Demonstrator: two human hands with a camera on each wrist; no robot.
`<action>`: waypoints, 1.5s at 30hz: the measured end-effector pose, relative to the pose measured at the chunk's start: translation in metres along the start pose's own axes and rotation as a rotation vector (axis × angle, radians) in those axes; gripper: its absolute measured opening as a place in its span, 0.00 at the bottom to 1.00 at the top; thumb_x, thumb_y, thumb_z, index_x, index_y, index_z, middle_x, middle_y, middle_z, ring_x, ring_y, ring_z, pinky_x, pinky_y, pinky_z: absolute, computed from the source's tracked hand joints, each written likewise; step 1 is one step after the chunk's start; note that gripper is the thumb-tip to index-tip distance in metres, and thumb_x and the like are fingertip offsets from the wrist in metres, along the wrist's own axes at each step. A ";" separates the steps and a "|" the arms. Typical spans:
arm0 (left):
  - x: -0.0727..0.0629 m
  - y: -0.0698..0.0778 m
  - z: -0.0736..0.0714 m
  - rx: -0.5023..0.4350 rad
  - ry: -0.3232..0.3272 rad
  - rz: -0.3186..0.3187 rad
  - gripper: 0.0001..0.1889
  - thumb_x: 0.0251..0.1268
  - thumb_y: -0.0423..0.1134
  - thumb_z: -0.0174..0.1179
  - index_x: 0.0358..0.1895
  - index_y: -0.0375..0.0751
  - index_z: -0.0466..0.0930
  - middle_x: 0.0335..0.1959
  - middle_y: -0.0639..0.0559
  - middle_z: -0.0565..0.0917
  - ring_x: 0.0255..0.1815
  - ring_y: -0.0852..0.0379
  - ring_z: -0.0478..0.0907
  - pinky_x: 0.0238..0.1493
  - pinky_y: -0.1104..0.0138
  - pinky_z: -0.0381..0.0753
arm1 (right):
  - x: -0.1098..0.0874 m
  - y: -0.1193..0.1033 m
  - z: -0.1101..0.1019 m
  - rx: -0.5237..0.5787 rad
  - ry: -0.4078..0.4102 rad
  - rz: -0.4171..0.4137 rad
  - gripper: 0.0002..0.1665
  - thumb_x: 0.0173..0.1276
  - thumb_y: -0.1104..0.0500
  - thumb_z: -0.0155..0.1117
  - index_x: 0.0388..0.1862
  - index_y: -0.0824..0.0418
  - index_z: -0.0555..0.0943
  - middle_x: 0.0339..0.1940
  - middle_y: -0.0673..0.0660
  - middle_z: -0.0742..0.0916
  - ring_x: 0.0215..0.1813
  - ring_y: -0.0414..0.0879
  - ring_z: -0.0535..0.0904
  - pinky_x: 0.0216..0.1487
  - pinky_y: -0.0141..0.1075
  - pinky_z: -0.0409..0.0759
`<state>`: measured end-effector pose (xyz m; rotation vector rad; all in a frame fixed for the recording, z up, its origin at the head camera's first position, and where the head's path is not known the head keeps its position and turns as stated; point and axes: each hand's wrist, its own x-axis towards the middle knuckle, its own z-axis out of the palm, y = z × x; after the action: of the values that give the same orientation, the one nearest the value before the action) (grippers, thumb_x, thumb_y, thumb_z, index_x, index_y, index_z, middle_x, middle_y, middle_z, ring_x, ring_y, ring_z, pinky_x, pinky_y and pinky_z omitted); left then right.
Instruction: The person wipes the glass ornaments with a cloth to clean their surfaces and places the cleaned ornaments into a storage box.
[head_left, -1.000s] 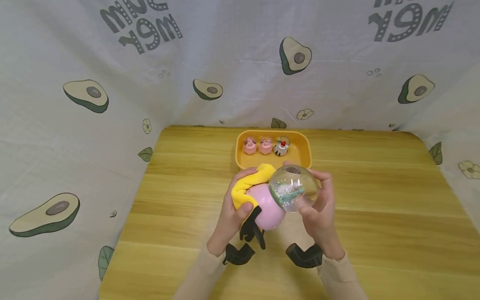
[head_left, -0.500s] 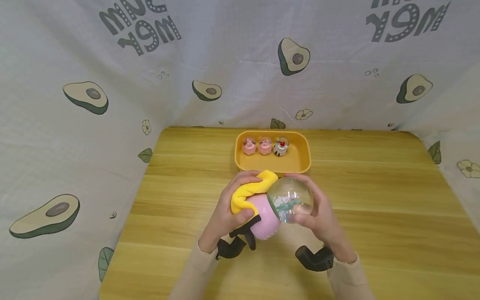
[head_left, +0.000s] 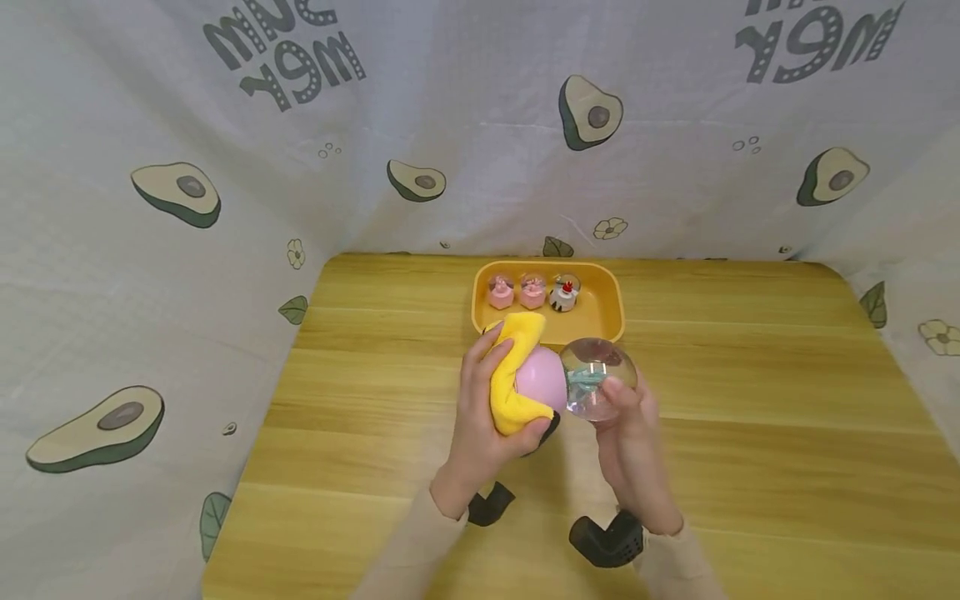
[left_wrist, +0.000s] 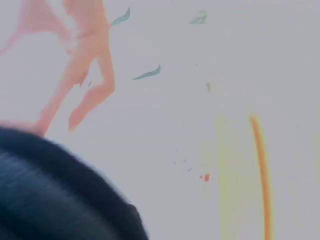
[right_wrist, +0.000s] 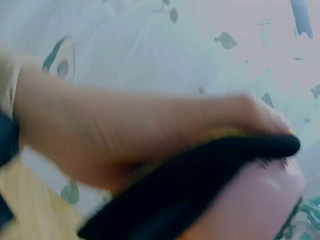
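Observation:
A large snow globe, with a pink rounded base and a clear dome [head_left: 600, 354], is held sideways above the table between both hands. My left hand [head_left: 480, 408] grips a yellow cloth [head_left: 517, 367] wrapped over the outer end of the pink base [head_left: 542, 382]. The cloth has black parts, one showing under the base. My right hand [head_left: 633, 442] holds the dome from the right, its thumb over the glass; its other fingers are largely hidden. In the right wrist view, the black edge [right_wrist: 215, 160] of the cloth lies across the pink base [right_wrist: 255, 200] beneath the left hand [right_wrist: 165, 115].
Behind the hands stands a yellow tray [head_left: 603, 321] with three small snow globes in a row, two pink and one grey-white with a red top [head_left: 565, 293]. The wooden table [head_left: 750, 375] backs onto an avocado-print curtain [head_left: 495, 100].
The snow globe came toward me, then moved away again and turned more level. The left hand has rolled with the cloth, and the right thumb now lies higher on the dome.

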<state>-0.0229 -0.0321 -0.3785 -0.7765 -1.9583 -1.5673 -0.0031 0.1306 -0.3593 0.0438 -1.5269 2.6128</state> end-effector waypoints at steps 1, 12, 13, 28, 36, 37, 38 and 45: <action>-0.001 -0.001 0.003 -0.011 0.031 -0.002 0.38 0.61 0.61 0.57 0.66 0.39 0.60 0.67 0.39 0.60 0.62 0.41 0.64 0.54 0.54 0.74 | -0.001 0.002 0.001 0.022 -0.006 0.009 0.20 0.71 0.55 0.46 0.58 0.61 0.71 0.44 0.54 0.80 0.43 0.43 0.77 0.44 0.33 0.79; 0.003 -0.019 0.009 -0.046 0.172 0.156 0.42 0.57 0.60 0.62 0.69 0.45 0.55 0.67 0.37 0.58 0.63 0.39 0.62 0.62 0.52 0.67 | 0.000 0.008 0.002 0.383 -0.162 0.215 0.24 0.76 0.44 0.41 0.64 0.54 0.67 0.59 0.55 0.69 0.55 0.46 0.70 0.51 0.36 0.77; 0.004 -0.021 0.007 -0.044 0.169 0.167 0.42 0.56 0.60 0.62 0.69 0.44 0.56 0.67 0.37 0.59 0.63 0.39 0.62 0.62 0.52 0.67 | 0.000 0.008 0.001 0.388 -0.173 0.248 0.25 0.75 0.43 0.41 0.65 0.53 0.65 0.60 0.55 0.69 0.55 0.46 0.70 0.52 0.37 0.77; 0.019 -0.030 -0.028 0.078 -0.141 0.342 0.40 0.57 0.58 0.61 0.68 0.46 0.55 0.64 0.34 0.61 0.64 0.38 0.64 0.62 0.50 0.67 | 0.002 0.019 -0.018 0.841 -0.460 0.669 0.37 0.74 0.36 0.30 0.64 0.61 0.68 0.58 0.62 0.74 0.54 0.54 0.74 0.57 0.35 0.74; 0.016 -0.029 -0.029 -0.098 -0.136 0.201 0.41 0.53 0.58 0.66 0.68 0.50 0.58 0.66 0.37 0.61 0.65 0.38 0.62 0.64 0.50 0.64 | -0.004 0.025 -0.015 0.930 -0.471 0.691 0.40 0.73 0.33 0.31 0.64 0.63 0.67 0.58 0.63 0.72 0.53 0.55 0.74 0.55 0.33 0.74; 0.015 -0.028 -0.028 -0.112 -0.128 0.178 0.42 0.53 0.59 0.66 0.69 0.51 0.58 0.66 0.38 0.61 0.65 0.38 0.62 0.64 0.50 0.64 | -0.004 0.025 -0.013 0.917 -0.459 0.665 0.39 0.73 0.35 0.32 0.65 0.62 0.67 0.58 0.62 0.71 0.54 0.54 0.73 0.56 0.34 0.74; 0.014 -0.027 -0.027 -0.119 -0.119 0.159 0.43 0.52 0.59 0.67 0.69 0.51 0.58 0.67 0.38 0.61 0.66 0.39 0.61 0.64 0.50 0.63 | -0.005 0.026 -0.011 0.895 -0.446 0.634 0.37 0.73 0.36 0.33 0.65 0.61 0.66 0.59 0.61 0.71 0.55 0.53 0.72 0.56 0.34 0.74; 0.013 -0.019 -0.023 -0.130 -0.086 0.098 0.44 0.51 0.60 0.67 0.69 0.50 0.57 0.67 0.37 0.59 0.66 0.38 0.59 0.65 0.49 0.62 | -0.014 0.032 0.005 0.675 -0.293 0.420 0.29 0.72 0.38 0.42 0.65 0.50 0.68 0.67 0.53 0.59 0.61 0.47 0.68 0.62 0.36 0.69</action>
<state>-0.0445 -0.0563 -0.3779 -0.9931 -1.8608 -1.6396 0.0074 0.1099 -0.3857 0.1877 -0.6799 3.4725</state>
